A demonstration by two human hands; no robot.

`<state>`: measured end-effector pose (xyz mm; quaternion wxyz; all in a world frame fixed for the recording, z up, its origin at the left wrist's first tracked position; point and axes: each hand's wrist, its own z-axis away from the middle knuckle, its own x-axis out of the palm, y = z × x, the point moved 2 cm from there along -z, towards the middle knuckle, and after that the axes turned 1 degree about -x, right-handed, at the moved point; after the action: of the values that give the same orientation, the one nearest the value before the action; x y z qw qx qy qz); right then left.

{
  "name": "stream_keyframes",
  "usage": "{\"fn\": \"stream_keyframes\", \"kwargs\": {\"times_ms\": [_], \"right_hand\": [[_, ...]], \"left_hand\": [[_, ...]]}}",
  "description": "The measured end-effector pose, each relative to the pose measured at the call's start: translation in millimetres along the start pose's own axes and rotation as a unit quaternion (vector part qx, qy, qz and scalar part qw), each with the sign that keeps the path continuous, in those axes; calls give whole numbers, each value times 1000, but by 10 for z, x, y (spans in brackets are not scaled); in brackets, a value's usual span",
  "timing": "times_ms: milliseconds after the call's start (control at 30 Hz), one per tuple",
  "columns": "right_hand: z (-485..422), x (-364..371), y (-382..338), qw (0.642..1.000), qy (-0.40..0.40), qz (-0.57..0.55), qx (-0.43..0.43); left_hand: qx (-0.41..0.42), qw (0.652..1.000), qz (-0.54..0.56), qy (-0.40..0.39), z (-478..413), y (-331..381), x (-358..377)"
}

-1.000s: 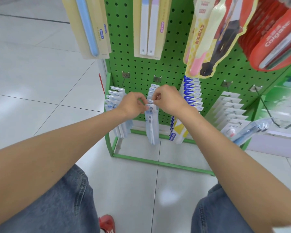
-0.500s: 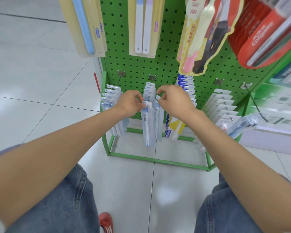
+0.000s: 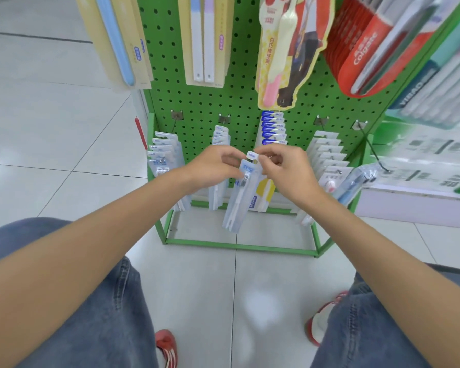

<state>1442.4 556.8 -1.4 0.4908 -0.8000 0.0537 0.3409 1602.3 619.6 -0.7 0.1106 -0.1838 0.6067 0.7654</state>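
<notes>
The person crouches in front of a green pegboard rack (image 3: 197,110), and both hands meet on 1 toothbrush pack (image 3: 237,203). As far as I can see the pack hangs on no hook. It is held in the air in front of the rack's lowest row, tilted so its foot leans down to the left above the rack's base frame.

The right hand (image 3: 284,171) pinches the white hang tab at the pack's top between thumb and forefinger. The left hand (image 3: 213,167) curls its fingers around the pack's upper left edge.

Just behind the left hand, matching packs (image 3: 221,139) hang on a hook. Blue-topped packs (image 3: 272,128) hang behind the right hand, with white packs (image 3: 327,155) farther right. Red Colgate packs (image 3: 361,51) hang at the upper right. Below, 2 red shoes (image 3: 168,346) rest on the pale tiled floor (image 3: 64,128).
</notes>
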Motion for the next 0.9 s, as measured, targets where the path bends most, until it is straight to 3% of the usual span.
{"fn": "stream_keyframes", "kwargs": {"times_ms": [67, 200, 333, 733, 900], "right_hand": [[58, -36, 17, 999, 11, -43, 9], [155, -86, 7, 996, 38, -84, 7], [188, -149, -12, 998, 47, -48, -18], [242, 24, 198, 992, -16, -113, 51], [357, 209, 277, 987, -65, -121, 85]], "left_hand": [[23, 999, 8, -28, 60, -12, 114], [57, 998, 14, -13, 99, -43, 269], [55, 998, 16, -24, 156, 15, 334], [-37, 983, 180, 12, 203, 134, 157], [-90, 955, 271, 77, 177, 134, 78]]}}
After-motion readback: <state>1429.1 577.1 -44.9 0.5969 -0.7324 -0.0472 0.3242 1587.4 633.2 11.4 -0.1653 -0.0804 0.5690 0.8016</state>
